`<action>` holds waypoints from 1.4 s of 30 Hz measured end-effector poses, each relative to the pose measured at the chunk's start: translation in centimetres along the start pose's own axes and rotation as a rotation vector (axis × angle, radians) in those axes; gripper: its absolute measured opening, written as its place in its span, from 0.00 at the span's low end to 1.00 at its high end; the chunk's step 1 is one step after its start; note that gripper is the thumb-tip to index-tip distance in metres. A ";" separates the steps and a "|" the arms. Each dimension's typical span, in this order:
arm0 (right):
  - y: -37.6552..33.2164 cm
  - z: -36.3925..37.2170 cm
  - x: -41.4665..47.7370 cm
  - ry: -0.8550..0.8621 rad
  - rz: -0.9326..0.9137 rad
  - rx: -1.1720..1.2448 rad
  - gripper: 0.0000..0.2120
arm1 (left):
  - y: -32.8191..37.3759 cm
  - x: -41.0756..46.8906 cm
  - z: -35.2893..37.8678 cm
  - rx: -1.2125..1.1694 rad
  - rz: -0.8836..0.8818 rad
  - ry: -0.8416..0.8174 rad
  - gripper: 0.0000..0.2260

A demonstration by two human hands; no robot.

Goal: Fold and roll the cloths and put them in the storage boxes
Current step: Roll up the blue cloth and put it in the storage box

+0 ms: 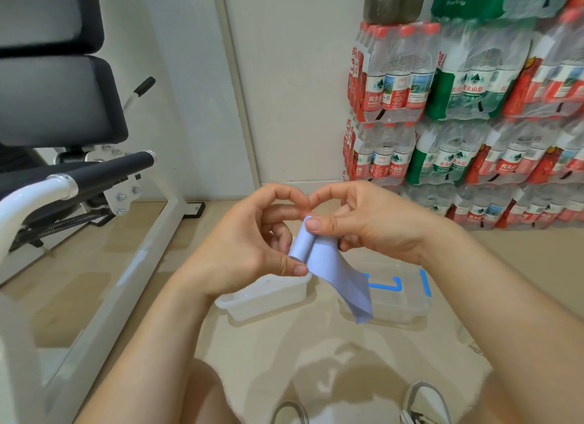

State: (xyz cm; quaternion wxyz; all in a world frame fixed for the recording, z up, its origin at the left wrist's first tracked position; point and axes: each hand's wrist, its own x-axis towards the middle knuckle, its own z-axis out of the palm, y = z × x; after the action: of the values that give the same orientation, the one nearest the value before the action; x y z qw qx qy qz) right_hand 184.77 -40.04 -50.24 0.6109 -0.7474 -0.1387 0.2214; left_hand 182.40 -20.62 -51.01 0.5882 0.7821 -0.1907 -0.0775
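Left hand [249,243]: curled, thumb and fingers pinching the lower end of a rolled cloth [319,262], held in the air above the floor
Right hand [373,224]: thumb pressed on the top of the roll, fingers closed behind it
Cloth: pale blue, upper part wound into a tight roll between both hands; loose tail hangs down to the right, over the boxes
Left box [268,300]: clear plastic, open, on the floor under the hands; contents seem nil, though the hands hide part of it
Right box [407,300]: clear, blue clips, just beside the first
Step in hand: rolling, roughly half done
Next move calls for: winding in the hanging tail while keeping the roll tight, then lowering it into a box
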 end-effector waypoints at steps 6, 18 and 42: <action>0.2 -0.1 0.6 0.105 -0.042 0.093 0.11 | -0.4 0.1 0.0 -0.108 0.018 0.073 0.34; -0.1 0.8 0.7 0.264 -0.142 0.216 0.08 | -0.2 0.9 1.3 -0.211 -0.102 0.474 0.05; -0.4 0.9 0.6 0.289 -0.157 0.184 0.10 | -1.0 1.2 1.0 -0.354 -0.110 0.478 0.06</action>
State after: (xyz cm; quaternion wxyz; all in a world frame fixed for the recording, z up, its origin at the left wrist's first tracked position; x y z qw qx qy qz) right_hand 184.87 -38.95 -50.11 0.7057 -0.6992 -0.0864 0.0753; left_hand 183.38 -21.80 -52.10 0.7385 0.6726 0.0121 0.0449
